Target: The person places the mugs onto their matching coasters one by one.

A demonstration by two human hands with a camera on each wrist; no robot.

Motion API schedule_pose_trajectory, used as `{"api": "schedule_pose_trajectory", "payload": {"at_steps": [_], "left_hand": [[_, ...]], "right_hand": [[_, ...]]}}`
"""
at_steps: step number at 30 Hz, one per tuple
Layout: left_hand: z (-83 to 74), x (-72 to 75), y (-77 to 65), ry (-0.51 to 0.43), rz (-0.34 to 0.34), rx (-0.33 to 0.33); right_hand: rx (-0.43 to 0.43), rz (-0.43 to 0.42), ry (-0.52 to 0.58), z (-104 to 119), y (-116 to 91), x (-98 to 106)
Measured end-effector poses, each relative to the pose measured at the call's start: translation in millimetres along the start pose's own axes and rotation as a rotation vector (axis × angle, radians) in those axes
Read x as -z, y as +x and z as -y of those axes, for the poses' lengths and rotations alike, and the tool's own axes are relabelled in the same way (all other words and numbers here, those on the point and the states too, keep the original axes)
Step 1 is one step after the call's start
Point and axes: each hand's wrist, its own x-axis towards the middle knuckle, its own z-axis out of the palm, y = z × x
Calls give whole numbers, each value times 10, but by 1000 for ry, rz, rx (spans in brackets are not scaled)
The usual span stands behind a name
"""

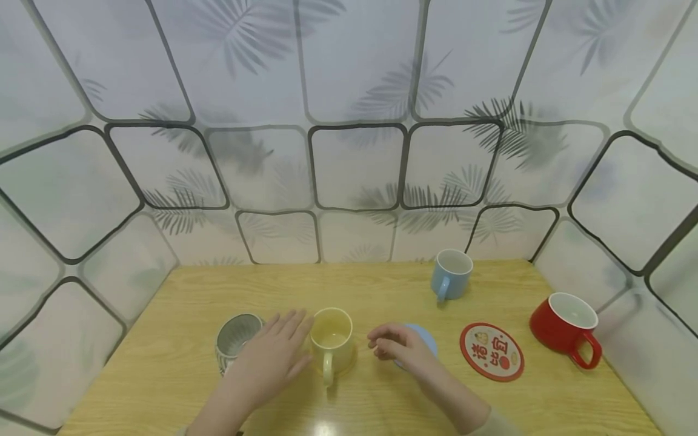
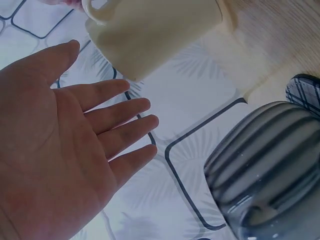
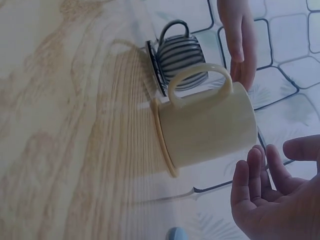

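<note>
L hand [image 1: 271,358], fingers straight, R hand [image 1: 405,349], loosely curled, both hands empty, yellow mug [image 1: 335,344] btwn, on coaster [image 3: 164,144]

In the head view, we find the left hand [image 1: 272,357] hiding part of the grey cup [image 1: 239,332] and the right hand [image 1: 408,352] covering much of the blue coaster [image 1: 428,339]. The yellow cup [image 1: 332,342] hides most of its coaster [image 3: 163,142]. From the left wrist, we see the plaid coaster [image 2: 306,91] cropped at the right edge. We cannot identify the blue thing [image 3: 177,234] cut off below in the right wrist view.
</note>
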Motion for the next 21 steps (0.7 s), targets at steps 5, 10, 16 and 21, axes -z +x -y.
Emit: {"api": "schedule_pose_trajectory", "payload": {"at_steps": [5,10,16,21], "left_hand": [[-49,37,12,22,6,-10],[-96,49,32,26,-13,-34],[-145,41,56,20,-17,-59],[-180,8,75,17,-21,-83]], "right_hand": [[-13,-8,-3,15,-2,62],[-47,-22,22,23,-8,110],[-66,-49,25,0,2,187],[-62,-74,24,-37,10,254]]}}
